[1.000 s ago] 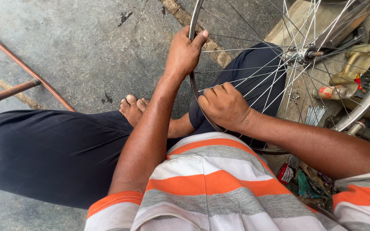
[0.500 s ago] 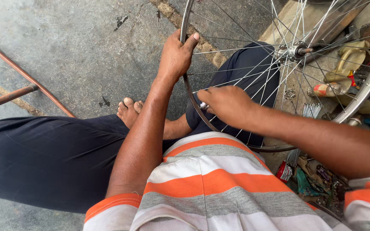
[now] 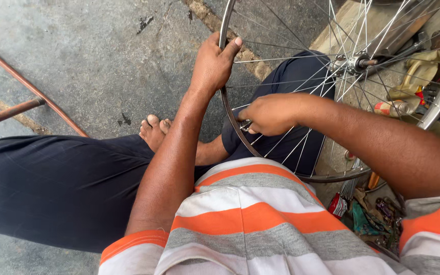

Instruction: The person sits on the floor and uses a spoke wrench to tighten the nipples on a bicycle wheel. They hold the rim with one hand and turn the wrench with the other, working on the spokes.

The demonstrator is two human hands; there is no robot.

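Steel wheel rim (image 3: 228,109) upright, axle (image 3: 355,63) pointing sideways, left hand (image 3: 212,63) grip around it, right hand (image 3: 266,114) pinching spoke tool (image 3: 245,125).

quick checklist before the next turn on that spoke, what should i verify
1. Left hand gripping the wheel rim to steady it: ok, fingers wrap the rim's upper part.
2. Right hand at the spoke end by the rim: ok, it pinches a small metal tool there.
3. Tool seated squarely on the nipple: cannot tell, fingers hide it.
4. Hub and the spokes running to it clear of snags: ok, nothing caught in them.
5. Bare foot clear of the rim: ok, it lies apart, to the left.
6. Spare spokes bundle within reach: ok, on the floor below the rim.
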